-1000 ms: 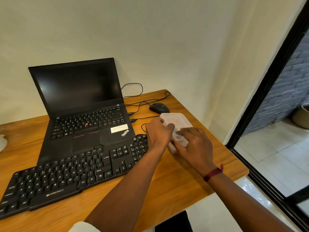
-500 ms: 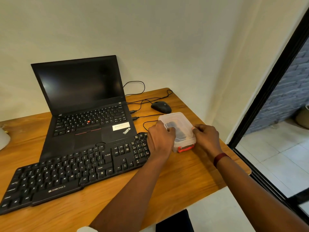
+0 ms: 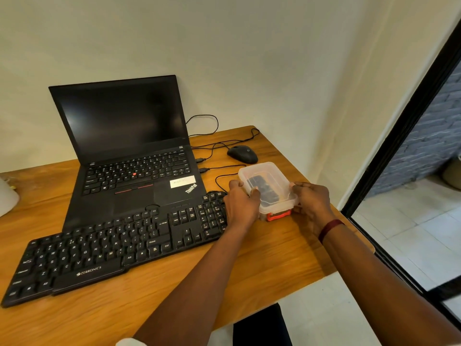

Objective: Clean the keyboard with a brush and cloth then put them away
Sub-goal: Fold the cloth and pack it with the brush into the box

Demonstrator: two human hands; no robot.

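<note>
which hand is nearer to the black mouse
Left. The left hand grips the clear plastic box on its keyboard side, just below the black mouse. The right hand holds the box's opposite side, farther toward the desk's right edge.

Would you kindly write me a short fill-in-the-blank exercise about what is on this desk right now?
1. Both hands grip a clear plastic box whose front latch is coloured ____.
2. The left hand rests partly over the right end of the black ____, branded Zebronics.
3. Beyond the box lies a black wired ____.
4. The laptop is open and its screen is ____.

Missing words: red; keyboard; mouse; dark
</note>
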